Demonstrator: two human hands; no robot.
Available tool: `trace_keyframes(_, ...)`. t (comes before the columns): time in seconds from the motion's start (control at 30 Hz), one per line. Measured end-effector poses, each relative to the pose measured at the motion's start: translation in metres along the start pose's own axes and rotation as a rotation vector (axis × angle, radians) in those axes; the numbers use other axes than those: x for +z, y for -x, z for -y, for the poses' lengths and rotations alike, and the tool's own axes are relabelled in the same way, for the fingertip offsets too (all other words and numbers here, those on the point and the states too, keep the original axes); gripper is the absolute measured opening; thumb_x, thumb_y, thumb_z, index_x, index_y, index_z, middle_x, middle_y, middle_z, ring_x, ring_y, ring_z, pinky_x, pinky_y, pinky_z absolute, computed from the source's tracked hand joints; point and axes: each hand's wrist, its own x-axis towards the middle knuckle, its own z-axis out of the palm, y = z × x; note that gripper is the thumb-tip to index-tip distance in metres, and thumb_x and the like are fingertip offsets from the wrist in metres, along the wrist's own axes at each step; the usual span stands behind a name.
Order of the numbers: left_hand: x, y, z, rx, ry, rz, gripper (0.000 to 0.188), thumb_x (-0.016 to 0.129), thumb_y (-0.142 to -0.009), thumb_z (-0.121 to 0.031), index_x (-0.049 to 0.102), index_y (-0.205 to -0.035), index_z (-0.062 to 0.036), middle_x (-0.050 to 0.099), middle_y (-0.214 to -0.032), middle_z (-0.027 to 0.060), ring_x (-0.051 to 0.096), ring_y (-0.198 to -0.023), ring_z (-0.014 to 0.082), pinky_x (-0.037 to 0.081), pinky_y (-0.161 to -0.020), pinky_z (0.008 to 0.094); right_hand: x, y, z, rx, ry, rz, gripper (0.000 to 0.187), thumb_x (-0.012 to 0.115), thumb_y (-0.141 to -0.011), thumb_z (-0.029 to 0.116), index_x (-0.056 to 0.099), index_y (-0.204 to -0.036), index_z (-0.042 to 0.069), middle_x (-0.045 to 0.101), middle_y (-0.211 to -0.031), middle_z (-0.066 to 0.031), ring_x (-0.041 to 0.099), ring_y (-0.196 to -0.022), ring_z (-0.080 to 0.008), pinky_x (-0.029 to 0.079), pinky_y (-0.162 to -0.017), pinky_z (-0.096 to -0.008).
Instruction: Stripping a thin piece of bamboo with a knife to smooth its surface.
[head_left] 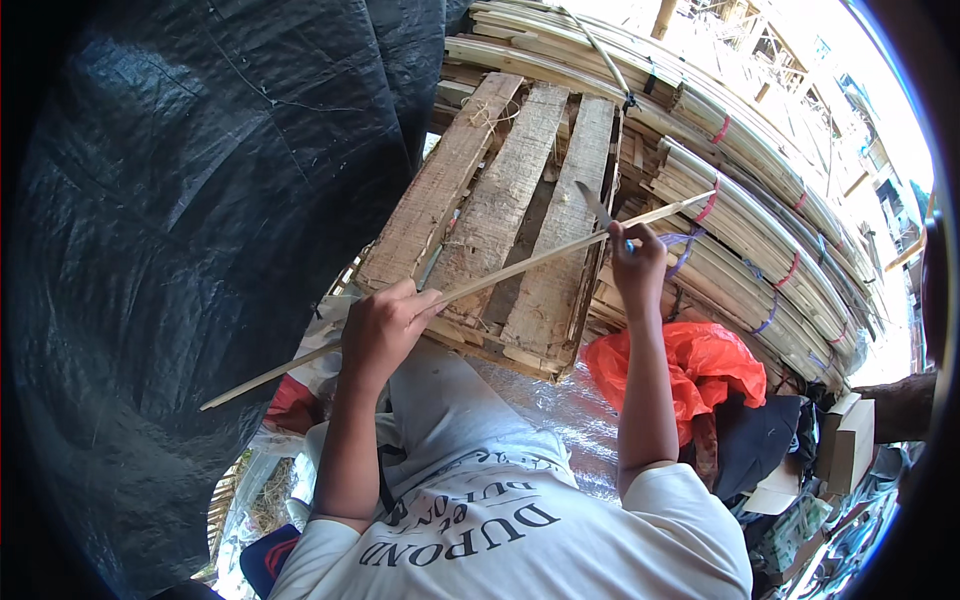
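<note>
A long, thin wooden strip (530,262) slants across in front of me, its near end low at the left and its pale, pointed end high at the right. My left hand (388,322) is closed around it left of its middle. My right hand (638,256) grips a knife (592,203) whose blade points up and to the left, close beside the strip's right part. The knife's handle is mostly hidden in my fingers; a bit of blue shows there. Beneath the strip is a crate of rough wooden slats (489,215), with gaps between the slats.
Bundles of wooden strips (735,190), tied with red and purple bands, are stacked behind and to the right. A dark tarp (220,220) hangs at the left. An orange-red plastic bag (690,370) lies near my right forearm, with cardboard pieces (850,445) farther right.
</note>
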Motion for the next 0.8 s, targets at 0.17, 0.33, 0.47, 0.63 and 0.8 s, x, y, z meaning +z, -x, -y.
trace_keyframes(0.17, 0.0, -0.003, 0.0, -0.008, -0.011, 0.004, 0.014, 0.078, -0.091, -0.022, 0.08, -0.102, -0.014, 0.062, -0.078, 0.0105, 0.068, -0.074, 0.0326, 0.053, -0.064, 0.045, 0.005, 0.003, 0.016, -0.052, -0.003, -0.073, 0.027, 0.077, -0.098, 0.021, 0.071, -0.083, -0.001, 0.065, -0.067, -0.019, 0.057, -0.057, -0.0266, 0.046, -0.059, -0.0411)
trace_keyframes(0.33, -0.002, -0.001, -0.002, 0.019, -0.009, -0.025, 0.018, 0.082, -0.088, -0.018, 0.082, -0.103, -0.0086, 0.064, -0.077, 0.0119, 0.067, -0.069, 0.0321, 0.049, -0.061, 0.0443, 0.003, 0.003, 0.018, -0.081, 0.133, -0.186, 0.026, 0.076, -0.099, 0.019, 0.072, -0.083, -0.001, 0.062, -0.065, -0.0173, 0.056, -0.055, -0.0229, 0.044, -0.057, -0.04)
trace_keyframes(0.47, 0.003, 0.005, 0.001, -0.002, 0.002, 0.003, 0.015, 0.079, -0.09, -0.022, 0.08, -0.103, -0.0133, 0.063, -0.079, 0.0111, 0.068, -0.074, 0.0331, 0.052, -0.064, 0.0453, -0.01, -0.011, -0.011, 0.018, -0.002, -0.09, 0.027, 0.078, -0.097, 0.022, 0.073, -0.084, -0.001, 0.063, -0.066, -0.0195, 0.058, -0.056, -0.0254, 0.047, -0.059, -0.0398)
trace_keyframes(0.63, 0.0, 0.003, 0.0, -0.022, 0.001, 0.004, 0.015, 0.08, -0.09, -0.021, 0.081, -0.102, -0.0116, 0.064, -0.08, 0.0121, 0.069, -0.075, 0.0335, 0.052, -0.065, 0.0457, 0.006, -0.002, 0.01, -0.058, -0.019, 0.029, 0.026, 0.078, -0.097, 0.023, 0.074, -0.087, -0.001, 0.067, -0.07, -0.0203, 0.061, -0.059, -0.0248, 0.048, -0.062, -0.0384)
trace_keyframes(0.8, 0.003, 0.0, -0.003, -0.024, 0.012, 0.016, 0.016, 0.079, -0.092, -0.024, 0.081, -0.1, -0.0101, 0.066, -0.081, 0.0128, 0.069, -0.074, 0.0346, 0.052, -0.065, 0.0458, -0.003, -0.022, -0.021, -0.2, 0.111, -0.238, 0.023, 0.078, -0.095, 0.021, 0.074, -0.086, 0.001, 0.07, -0.076, -0.0254, 0.064, -0.062, -0.0378, 0.051, -0.066, -0.0427)
